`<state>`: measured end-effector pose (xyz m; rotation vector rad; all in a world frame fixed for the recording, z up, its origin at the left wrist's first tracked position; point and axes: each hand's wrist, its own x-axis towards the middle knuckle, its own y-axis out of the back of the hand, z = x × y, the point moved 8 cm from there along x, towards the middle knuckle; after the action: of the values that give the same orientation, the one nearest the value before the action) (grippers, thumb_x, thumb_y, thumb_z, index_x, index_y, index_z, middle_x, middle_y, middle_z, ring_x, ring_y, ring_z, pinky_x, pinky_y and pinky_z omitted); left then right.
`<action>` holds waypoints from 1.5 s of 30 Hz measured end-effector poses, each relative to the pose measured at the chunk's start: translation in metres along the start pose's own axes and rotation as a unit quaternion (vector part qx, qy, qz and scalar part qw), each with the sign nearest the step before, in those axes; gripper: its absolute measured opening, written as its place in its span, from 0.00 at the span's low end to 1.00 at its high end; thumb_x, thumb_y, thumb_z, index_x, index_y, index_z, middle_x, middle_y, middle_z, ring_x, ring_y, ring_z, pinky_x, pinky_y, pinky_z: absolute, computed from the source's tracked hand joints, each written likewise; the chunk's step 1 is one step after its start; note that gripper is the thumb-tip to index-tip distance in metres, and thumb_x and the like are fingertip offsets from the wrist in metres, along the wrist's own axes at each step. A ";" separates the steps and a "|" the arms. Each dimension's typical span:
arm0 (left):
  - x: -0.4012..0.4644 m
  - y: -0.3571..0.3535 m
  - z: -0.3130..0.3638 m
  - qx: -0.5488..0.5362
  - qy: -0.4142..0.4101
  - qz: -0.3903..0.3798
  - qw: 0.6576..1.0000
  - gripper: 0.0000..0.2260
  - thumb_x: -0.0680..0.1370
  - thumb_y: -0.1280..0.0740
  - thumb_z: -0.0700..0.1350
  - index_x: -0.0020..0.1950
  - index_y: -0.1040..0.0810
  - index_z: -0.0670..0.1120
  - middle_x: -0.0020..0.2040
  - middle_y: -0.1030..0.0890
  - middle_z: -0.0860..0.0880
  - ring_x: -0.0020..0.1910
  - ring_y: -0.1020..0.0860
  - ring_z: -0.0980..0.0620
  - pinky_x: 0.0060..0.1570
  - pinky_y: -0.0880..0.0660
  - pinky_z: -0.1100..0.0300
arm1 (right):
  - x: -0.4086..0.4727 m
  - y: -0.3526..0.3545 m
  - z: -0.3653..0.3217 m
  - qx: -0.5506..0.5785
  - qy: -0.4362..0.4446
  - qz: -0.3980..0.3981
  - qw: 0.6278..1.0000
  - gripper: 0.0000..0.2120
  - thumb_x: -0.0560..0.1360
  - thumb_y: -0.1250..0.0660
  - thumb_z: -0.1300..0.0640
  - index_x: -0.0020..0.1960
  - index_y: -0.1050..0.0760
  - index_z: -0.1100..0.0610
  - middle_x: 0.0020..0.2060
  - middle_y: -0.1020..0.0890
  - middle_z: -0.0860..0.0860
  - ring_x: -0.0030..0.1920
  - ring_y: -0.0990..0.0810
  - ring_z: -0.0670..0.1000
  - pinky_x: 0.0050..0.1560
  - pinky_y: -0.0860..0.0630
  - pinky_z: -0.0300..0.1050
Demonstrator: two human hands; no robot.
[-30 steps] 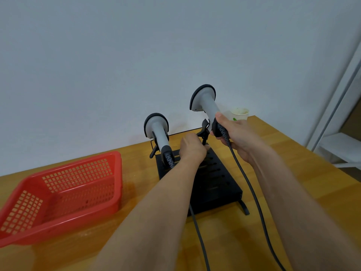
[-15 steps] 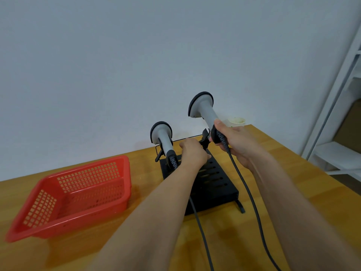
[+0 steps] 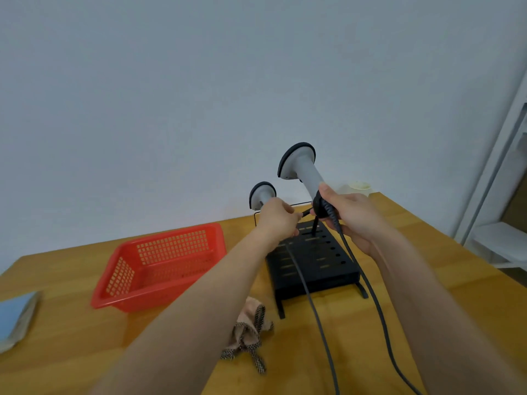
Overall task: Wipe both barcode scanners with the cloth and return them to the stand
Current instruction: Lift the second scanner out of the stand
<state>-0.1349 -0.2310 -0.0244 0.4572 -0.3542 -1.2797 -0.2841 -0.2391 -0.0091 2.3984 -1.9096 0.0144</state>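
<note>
My right hand [image 3: 352,216] grips a grey barcode scanner [image 3: 303,169] by its dark lower handle and holds it tilted above the black stand [image 3: 313,262]. The scanner's cable runs down across the table toward me. My left hand [image 3: 278,220] is at the back of the stand, its fingers pinching a black holder arm [image 3: 303,214]. The second grey scanner [image 3: 262,193] sits upright in the stand, partly hidden behind my left hand. The crumpled beige cloth [image 3: 251,329] with checked trim lies on the wooden table in front of the stand, under my left forearm.
A red mesh basket [image 3: 159,266] stands left of the stand. A blue book [image 3: 15,317] lies at the table's left edge. A paper cup [image 3: 360,186] sits at the back right corner. A white shelf unit [image 3: 502,243] stands beyond the table's right edge.
My right hand has sunk a little toward the stand with the scanner. My left hand stays at the holder arm. The view has shifted, bringing the cloth and the book into sight.
</note>
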 end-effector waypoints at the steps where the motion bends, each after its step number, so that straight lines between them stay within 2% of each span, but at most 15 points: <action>1: -0.006 0.009 -0.001 -0.027 0.003 0.011 1.000 0.05 0.81 0.37 0.42 0.52 0.24 0.40 0.38 0.21 0.44 0.31 0.23 0.52 0.41 0.20 0.55 | -0.006 -0.005 -0.002 0.001 0.000 -0.004 1.000 0.23 0.73 0.35 0.39 0.45 0.19 0.61 0.42 0.14 0.57 0.54 0.19 0.60 0.60 0.25 0.56; 4: -0.025 0.032 -0.006 -0.091 0.023 0.035 0.995 0.10 0.83 0.41 0.42 0.57 0.24 0.38 0.45 0.21 0.44 0.29 0.24 0.51 0.34 0.22 0.61 | -0.023 -0.022 -0.007 0.004 0.006 -0.019 1.000 0.23 0.73 0.34 0.39 0.45 0.19 0.61 0.41 0.14 0.55 0.48 0.18 0.56 0.56 0.24 0.50; 7: -0.045 0.054 -0.007 -0.141 0.030 0.048 0.988 0.11 0.83 0.42 0.43 0.55 0.23 0.39 0.46 0.21 0.43 0.31 0.24 0.50 0.39 0.21 0.59 | -0.039 -0.039 -0.014 0.010 0.016 -0.038 0.999 0.23 0.74 0.34 0.40 0.42 0.19 0.61 0.36 0.15 0.54 0.38 0.21 0.51 0.44 0.28 0.44; 9: -0.058 0.068 -0.008 -0.160 0.026 0.053 0.985 0.13 0.83 0.41 0.47 0.56 0.22 0.39 0.47 0.20 0.43 0.36 0.22 0.49 0.43 0.20 0.57 | -0.048 -0.052 -0.016 0.003 0.021 -0.053 0.998 0.22 0.74 0.35 0.40 0.39 0.19 0.59 0.32 0.16 0.51 0.33 0.21 0.47 0.43 0.28 0.42; 14: -0.090 0.101 -0.010 -0.196 0.016 0.067 0.978 0.15 0.82 0.39 0.52 0.46 0.22 0.43 0.45 0.18 0.44 0.43 0.18 0.47 0.49 0.18 0.54 | -0.067 -0.087 -0.022 0.001 0.034 -0.071 0.997 0.24 0.73 0.33 0.39 0.42 0.18 0.62 0.37 0.16 0.55 0.36 0.23 0.50 0.42 0.29 0.44; 17: -0.104 0.122 -0.019 -0.200 0.020 0.089 0.975 0.16 0.80 0.35 0.54 0.52 0.23 0.40 0.48 0.17 0.43 0.48 0.17 0.46 0.51 0.18 0.51 | -0.078 -0.110 -0.025 -0.012 0.038 -0.086 0.995 0.23 0.72 0.33 0.39 0.41 0.17 0.60 0.36 0.15 0.53 0.37 0.21 0.48 0.43 0.28 0.42; 20: -0.116 0.141 -0.030 -0.209 0.024 0.100 0.972 0.20 0.79 0.33 0.54 0.58 0.24 0.38 0.49 0.17 0.42 0.48 0.17 0.46 0.50 0.18 0.52 | -0.087 -0.132 -0.025 -0.027 0.042 -0.095 0.994 0.31 0.71 0.32 0.37 0.46 0.19 0.68 0.39 0.18 0.62 0.35 0.25 0.51 0.40 0.31 0.43; 23: -0.125 0.159 -0.042 -0.235 0.024 0.117 0.965 0.18 0.78 0.31 0.53 0.54 0.21 0.37 0.49 0.16 0.41 0.48 0.16 0.46 0.46 0.17 0.53 | -0.101 -0.155 -0.028 -0.052 0.055 -0.111 0.991 0.40 0.67 0.32 0.33 0.46 0.26 0.74 0.35 0.27 0.65 0.35 0.32 0.53 0.37 0.36 0.46; 26: -0.137 0.174 -0.053 -0.256 0.025 0.136 0.957 0.20 0.77 0.29 0.51 0.52 0.20 0.33 0.50 0.16 0.37 0.46 0.17 0.46 0.41 0.18 0.57 | -0.111 -0.176 -0.028 -0.084 0.075 -0.122 0.986 0.32 0.69 0.32 0.34 0.30 0.33 0.65 0.29 0.36 0.60 0.32 0.38 0.54 0.36 0.42 0.46; 29: -0.147 0.189 -0.068 -0.265 0.033 0.156 0.951 0.20 0.75 0.26 0.50 0.53 0.20 0.32 0.50 0.16 0.36 0.44 0.18 0.45 0.42 0.18 0.55 | -0.118 -0.196 -0.025 -0.114 0.081 -0.152 0.978 0.35 0.69 0.32 0.34 0.36 0.27 0.70 0.29 0.33 0.63 0.31 0.34 0.53 0.36 0.38 0.47; 33: -0.154 0.197 -0.089 -0.269 0.056 0.156 0.949 0.16 0.76 0.28 0.47 0.53 0.20 0.34 0.47 0.16 0.39 0.46 0.17 0.45 0.46 0.18 0.54 | -0.122 -0.215 -0.019 -0.162 0.078 -0.178 0.967 0.26 0.71 0.31 0.38 0.28 0.28 0.59 0.24 0.29 0.51 0.28 0.30 0.48 0.34 0.34 0.41; 38: -0.160 0.199 -0.107 -0.282 0.074 0.129 0.948 0.13 0.80 0.33 0.44 0.56 0.22 0.34 0.51 0.17 0.39 0.51 0.17 0.43 0.50 0.19 0.50 | -0.124 -0.231 -0.006 -0.209 0.058 -0.233 0.948 0.31 0.71 0.33 0.37 0.43 0.21 0.68 0.25 0.26 0.50 0.26 0.31 0.43 0.34 0.36 0.38; 40: -0.162 0.197 -0.112 -0.300 0.076 0.120 0.943 0.12 0.81 0.35 0.42 0.56 0.23 0.34 0.52 0.18 0.39 0.52 0.18 0.42 0.49 0.19 0.50 | -0.123 -0.231 -0.001 -0.206 0.026 -0.239 0.949 0.33 0.73 0.38 0.34 0.51 0.21 0.66 0.35 0.18 0.53 0.35 0.21 0.45 0.39 0.28 0.38; 42: -0.164 0.196 -0.121 -0.308 0.082 0.113 0.941 0.12 0.82 0.37 0.42 0.58 0.24 0.34 0.53 0.19 0.39 0.52 0.20 0.42 0.48 0.19 0.49 | -0.115 -0.221 0.002 -0.195 0.017 -0.201 0.960 0.26 0.75 0.40 0.37 0.53 0.20 0.59 0.43 0.15 0.51 0.45 0.18 0.48 0.48 0.23 0.44; 45: -0.166 0.192 -0.138 -0.316 0.096 0.099 0.939 0.11 0.83 0.39 0.41 0.60 0.24 0.35 0.56 0.20 0.39 0.54 0.21 0.42 0.50 0.21 0.46 | -0.102 -0.200 0.010 -0.206 0.025 -0.120 0.971 0.07 0.76 0.33 0.51 0.46 0.19 0.54 0.47 0.18 0.51 0.42 0.22 0.46 0.50 0.24 0.44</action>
<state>0.0509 -0.0106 -0.0445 -0.0082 0.1798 -1.0689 -0.1132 -0.0962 -0.0354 2.2915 -1.4163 -0.2998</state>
